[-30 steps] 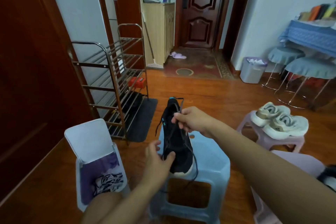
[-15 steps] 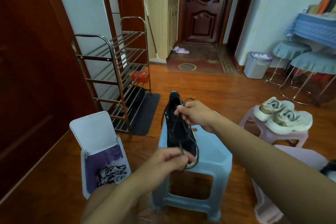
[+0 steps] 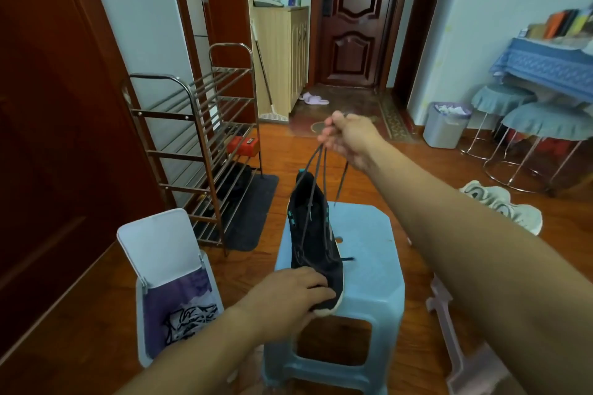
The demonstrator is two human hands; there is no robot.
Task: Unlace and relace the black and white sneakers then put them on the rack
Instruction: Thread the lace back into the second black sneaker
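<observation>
A black sneaker (image 3: 316, 234) lies on a blue stool (image 3: 369, 269), toe toward the person. The left hand (image 3: 288, 293) holds its toe. The right hand (image 3: 349, 136), raised above the heel, grips the dark lace (image 3: 313, 176), strands pulled taut. A metal rack (image 3: 195, 138) stands left, an open bin (image 3: 173, 285) just beside the stool.

A glossy reddish-brown wooden plank floor (image 3: 369, 170) runs back to a dark carved wooden door (image 3: 351, 16), between pale blue-white painted walls (image 3: 141, 9). A light wooden cabinet (image 3: 282, 51) stands left of that door. At right, round blue-cushioned metal stools (image 3: 545, 125) sit beside a grey plastic waste bin (image 3: 444, 125).
</observation>
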